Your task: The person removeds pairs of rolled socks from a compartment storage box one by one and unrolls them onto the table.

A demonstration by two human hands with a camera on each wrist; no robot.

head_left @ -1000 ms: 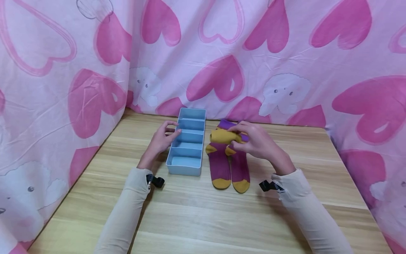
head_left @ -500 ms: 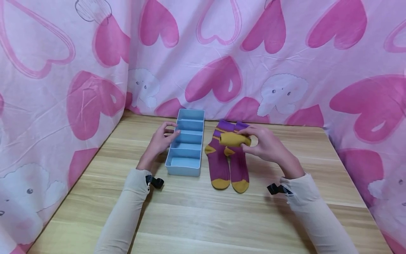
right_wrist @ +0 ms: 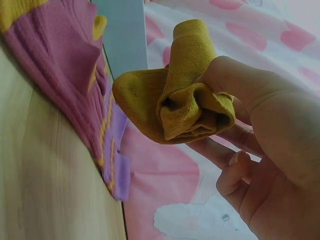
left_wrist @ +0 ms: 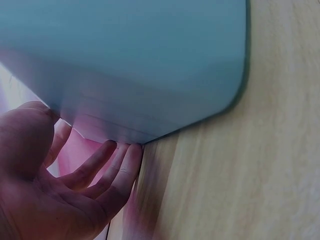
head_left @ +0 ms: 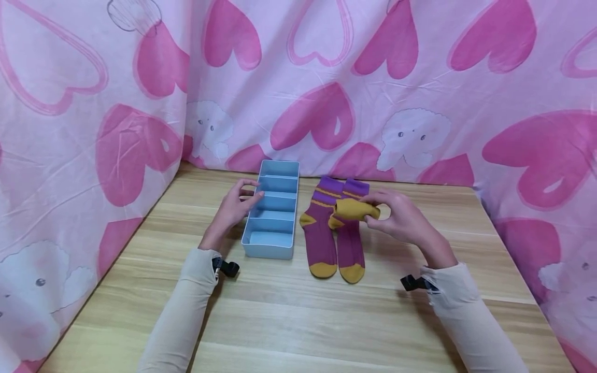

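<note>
My right hand point(head_left: 403, 217) pinches a rolled pair of mustard-yellow socks point(head_left: 355, 210) between thumb and fingers, held up over the flat socks. In the right wrist view the sock roll point(right_wrist: 192, 95) shows a folded, bunched end facing the camera. Beneath it lie two plum socks point(head_left: 321, 243) with yellow heels and toes and purple striped cuffs, side by side on the table. At the left, my left hand point(head_left: 234, 204) rests against the long side of a pale blue divided box point(head_left: 269, 251). In the left wrist view its fairly straight fingers point(left_wrist: 120, 182) touch the outer wall.
The box has several compartments in a row, with thin dividers point(head_left: 272, 218). A wood-grain table point(head_left: 298, 311) carries everything. Pink heart-print cloth point(head_left: 322, 114) hangs close behind the table and along its left and right sides.
My right hand has moved right, carrying the rolled mustard socks off the plum socks' cuffs, which now show more. The left hand stays at the box.
</note>
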